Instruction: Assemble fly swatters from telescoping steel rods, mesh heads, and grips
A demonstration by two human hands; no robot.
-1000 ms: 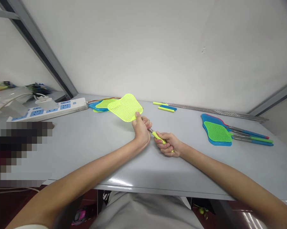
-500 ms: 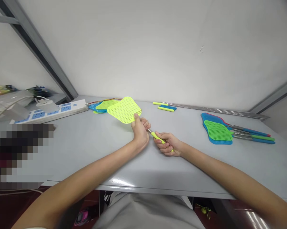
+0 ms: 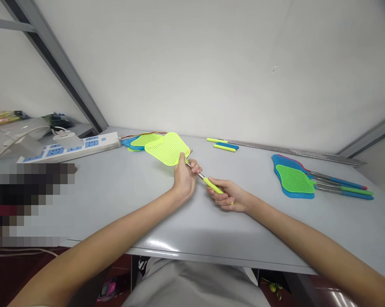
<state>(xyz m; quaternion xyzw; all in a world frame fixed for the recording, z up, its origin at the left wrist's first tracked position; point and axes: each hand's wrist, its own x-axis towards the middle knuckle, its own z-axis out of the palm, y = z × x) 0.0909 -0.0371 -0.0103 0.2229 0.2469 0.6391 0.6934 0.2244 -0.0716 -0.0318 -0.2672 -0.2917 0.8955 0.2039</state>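
Note:
A yellow-green fly swatter (image 3: 167, 149) is held between my two hands, above the grey table. My left hand (image 3: 184, 174) grips it where the perforated head meets the metal rod, thumb lying along the head's lower corner. Around the yellow-green handle, my right hand (image 3: 226, 195) has its fingers closed. A short length of bare rod shows between the hands. Several finished-looking swatters (image 3: 295, 179), blue and green with metal rods, lie stacked on the right. Loose swatter heads (image 3: 145, 140) in yellow-green and blue rest behind my left hand.
Loose handle grips (image 3: 225, 146) and a bundle of metal rods (image 3: 285, 150) lie along the wall. A white power strip (image 3: 83, 147) with plugs sits at the left. Grey metal posts (image 3: 61, 64) frame the table (image 3: 115, 200). A blurred-out patch covers the left edge.
My left hand's fingers have loosened a little and shifted slightly, so more of the rod shows. My right hand stays on the handle. The whole view has moved slightly.

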